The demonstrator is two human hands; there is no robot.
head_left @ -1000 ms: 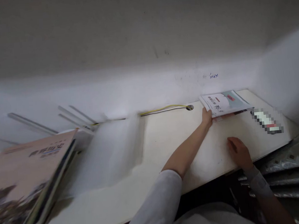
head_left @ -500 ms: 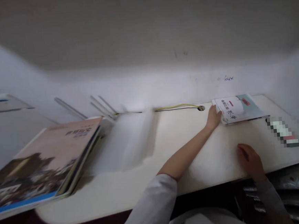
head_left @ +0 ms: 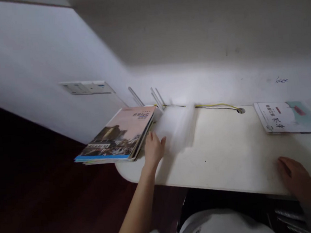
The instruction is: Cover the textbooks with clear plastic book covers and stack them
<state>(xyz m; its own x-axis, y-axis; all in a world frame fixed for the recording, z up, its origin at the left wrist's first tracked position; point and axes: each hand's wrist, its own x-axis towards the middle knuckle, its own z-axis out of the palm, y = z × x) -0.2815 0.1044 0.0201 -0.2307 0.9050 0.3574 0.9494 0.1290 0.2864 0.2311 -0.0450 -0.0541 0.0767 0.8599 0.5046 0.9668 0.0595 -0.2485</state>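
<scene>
My left hand reaches to the left end of the white desk and rests beside a stack of books with a pink cover on top; its fingers look loosely spread and hold nothing, though they are a little blurred. My right hand lies flat on the desk near the front right edge, fingers relaxed and empty. A white and teal booklet lies at the back right of the desk, apart from both hands.
A white router with thin antennas stands behind the books by the wall. A yellow cable runs to a cable hole. A wall socket plate is at left. The stack of books overhangs the desk's left end.
My left hand has let go of the white and teal booklet at the right and swung left to the stack of books. The view has turned left. The right hand has stayed put.
</scene>
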